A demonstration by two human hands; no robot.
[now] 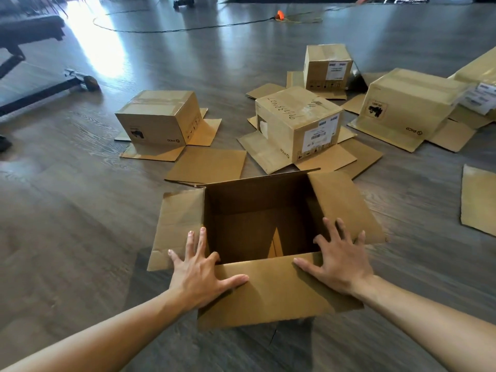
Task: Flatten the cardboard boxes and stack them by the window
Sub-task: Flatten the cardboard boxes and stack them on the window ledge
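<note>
We had our left hand [200,275] and right hand [339,260] spread flat, fingers straight, pressing the near corners of the open cardboard box [257,229] on the grey wood-grain floor [80,210]. Beyond it sat upturned boxes [298,124] with flaps splayed; a black cable [171,30] curled across the sunlit far floor.

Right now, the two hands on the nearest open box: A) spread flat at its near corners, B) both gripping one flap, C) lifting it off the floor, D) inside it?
A: the left hand and right hand lie with fingers spread flat on the near corners of the open box, which sits on the floor.
</note>
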